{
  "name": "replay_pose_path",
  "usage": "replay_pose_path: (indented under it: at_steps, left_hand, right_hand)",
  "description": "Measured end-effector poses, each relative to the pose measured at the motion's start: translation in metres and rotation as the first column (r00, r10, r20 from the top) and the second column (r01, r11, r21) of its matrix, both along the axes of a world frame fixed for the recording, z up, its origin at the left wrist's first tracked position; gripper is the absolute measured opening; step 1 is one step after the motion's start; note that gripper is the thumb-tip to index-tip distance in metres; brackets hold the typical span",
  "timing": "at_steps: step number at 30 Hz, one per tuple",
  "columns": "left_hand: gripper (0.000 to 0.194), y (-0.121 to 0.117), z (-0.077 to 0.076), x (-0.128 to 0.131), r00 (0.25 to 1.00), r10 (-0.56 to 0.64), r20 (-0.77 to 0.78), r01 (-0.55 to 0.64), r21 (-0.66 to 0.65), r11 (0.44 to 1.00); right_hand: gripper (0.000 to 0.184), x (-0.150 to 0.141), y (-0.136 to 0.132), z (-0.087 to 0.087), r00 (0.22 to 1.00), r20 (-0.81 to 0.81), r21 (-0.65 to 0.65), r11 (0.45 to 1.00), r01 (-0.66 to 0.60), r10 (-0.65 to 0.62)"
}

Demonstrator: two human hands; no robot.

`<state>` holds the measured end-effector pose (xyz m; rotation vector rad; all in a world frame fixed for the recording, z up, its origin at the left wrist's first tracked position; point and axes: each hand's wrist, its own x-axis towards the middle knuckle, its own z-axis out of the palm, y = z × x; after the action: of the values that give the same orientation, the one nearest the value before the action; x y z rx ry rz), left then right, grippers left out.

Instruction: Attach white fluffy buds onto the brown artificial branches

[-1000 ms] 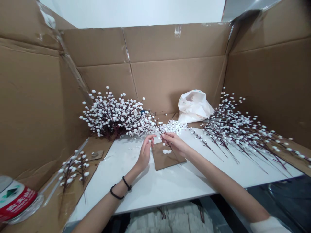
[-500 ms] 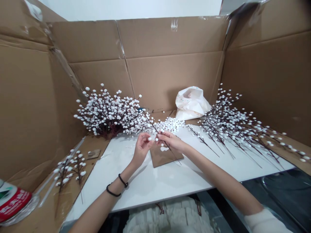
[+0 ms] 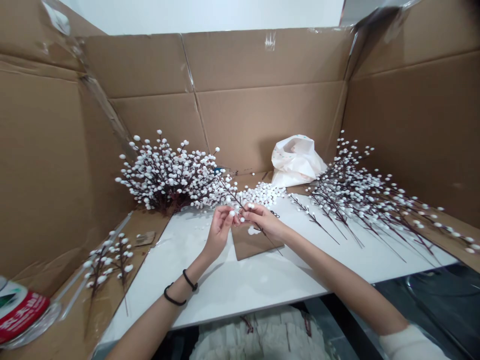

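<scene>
In my right hand is a thin dark artificial berry stem, pinched between the fingers, with white berries along it. My left hand is closed at the fingertips on a white berry, held close against the stem. Beneath both hands lies a brown cardboard square with a white patch on its top. Just behind them spreads a heap of loose white berries.
A dense bunch of berry stems stands at the back left, and more stems lie on the right. A white plastic bag sits at the back. Two small sprigs and a red-labelled container are at left. Cardboard walls enclose the white board.
My left hand has moved slightly right, bringing its berry up to the stem in my right hand. The right hand keeps its hold; the view has shifted a little.
</scene>
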<state>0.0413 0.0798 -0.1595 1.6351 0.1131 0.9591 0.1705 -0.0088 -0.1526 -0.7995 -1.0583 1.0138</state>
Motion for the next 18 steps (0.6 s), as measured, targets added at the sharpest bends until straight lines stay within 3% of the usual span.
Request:
replay_pose_path:
  at_steps: [5,18]
  left_hand:
    - [0.023,0.0000,0.0018,0.0001,1.000,-0.024,-0.009,0.024,0.003,1.000]
    - [0.029,-0.0009,-0.0004,-0.0020,0.999,-0.022,-0.041,0.022,0.003,1.000]
  right_hand:
    - [0.017,0.0009,-0.0016,0.0013,0.996,0.087,0.047,0.999,-0.013,0.009]
    - [0.024,0.0013,-0.0045,0.0038,0.973,0.229,0.022,1.000,0.000,-0.005]
